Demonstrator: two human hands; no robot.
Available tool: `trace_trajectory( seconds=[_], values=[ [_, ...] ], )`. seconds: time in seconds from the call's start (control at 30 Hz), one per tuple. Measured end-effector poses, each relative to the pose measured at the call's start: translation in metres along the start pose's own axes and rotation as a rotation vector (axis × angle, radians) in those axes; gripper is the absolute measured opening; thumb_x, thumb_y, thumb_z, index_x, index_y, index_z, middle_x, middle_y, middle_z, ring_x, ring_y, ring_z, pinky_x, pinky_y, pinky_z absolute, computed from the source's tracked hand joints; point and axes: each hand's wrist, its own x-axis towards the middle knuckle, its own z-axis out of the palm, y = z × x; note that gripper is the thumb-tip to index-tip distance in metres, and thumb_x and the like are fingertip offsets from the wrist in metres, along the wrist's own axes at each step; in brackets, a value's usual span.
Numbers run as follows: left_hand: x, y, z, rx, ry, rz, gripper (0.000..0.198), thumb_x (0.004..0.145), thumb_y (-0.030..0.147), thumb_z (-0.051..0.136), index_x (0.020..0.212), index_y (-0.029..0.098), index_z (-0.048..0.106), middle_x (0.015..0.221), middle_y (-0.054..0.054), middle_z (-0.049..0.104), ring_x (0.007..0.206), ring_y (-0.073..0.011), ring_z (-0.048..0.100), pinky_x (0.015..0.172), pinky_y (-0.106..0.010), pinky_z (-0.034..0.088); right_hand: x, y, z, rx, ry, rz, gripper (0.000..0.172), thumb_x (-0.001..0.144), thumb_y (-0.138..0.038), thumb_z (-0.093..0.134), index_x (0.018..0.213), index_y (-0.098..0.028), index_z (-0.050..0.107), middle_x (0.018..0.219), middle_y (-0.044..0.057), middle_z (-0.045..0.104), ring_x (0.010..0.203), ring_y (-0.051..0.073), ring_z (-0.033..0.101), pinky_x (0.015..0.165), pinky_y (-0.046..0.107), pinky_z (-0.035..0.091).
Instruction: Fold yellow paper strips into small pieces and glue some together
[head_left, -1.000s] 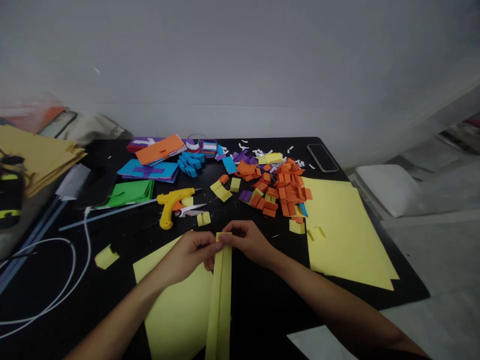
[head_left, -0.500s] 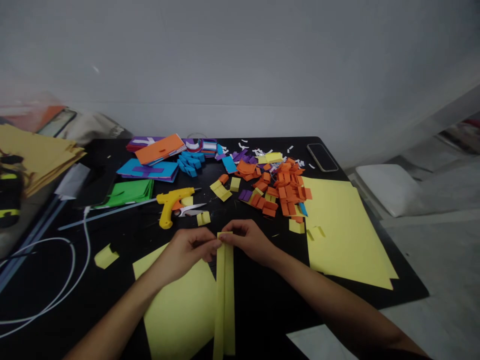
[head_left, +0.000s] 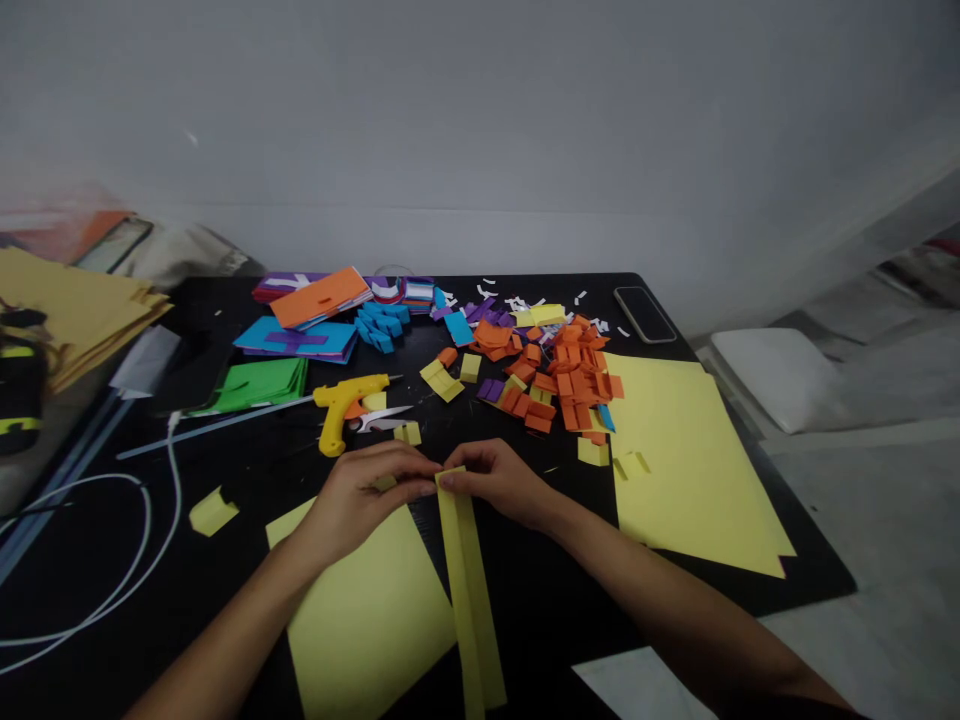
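Note:
A long folded strip of yellow paper runs from my fingers toward the table's front edge, with a lengthwise crease. My right hand pinches its top end between thumb and fingers. From the other side, my left hand pinches the top left corner of the same strip. A yellow paper sheet lies under my left forearm, partly covered by it. Just beyond my left hand are a small folded yellow piece, scissors and a yellow glue gun.
Small folded orange paper pieces are heaped beyond my right hand. Yellow sheets lie at the right, near a phone. Folded blue and green paper sit at the back left. A white cable loops at the left.
The strip's lower end has swung to the right, so the strip now slants. My left hand has shifted slightly, its fingers flatter at the strip's top. My right hand has barely moved.

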Motion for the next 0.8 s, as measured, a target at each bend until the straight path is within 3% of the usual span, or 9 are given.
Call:
trace_trajectory(
  seconds=[0.8],
  values=[
    [0.0004, 0.0016, -0.0018, 0.003, -0.048, 0.044, 0.006, 0.088, 0.022, 0.079, 0.093, 0.022, 0.081, 0.084, -0.002, 0.079, 0.077, -0.0156, 0.075, 0.069, -0.021, 0.057, 0.0005, 0.0028, -0.0016, -0.032, -0.058, 0.025, 0.028, 0.072, -0.041, 0.083, 0.077, -0.014, 0.076, 0.064, -0.003, 0.061, 0.061, 0.010, 0.046, 0.059, 0.025, 0.032]
  ],
)
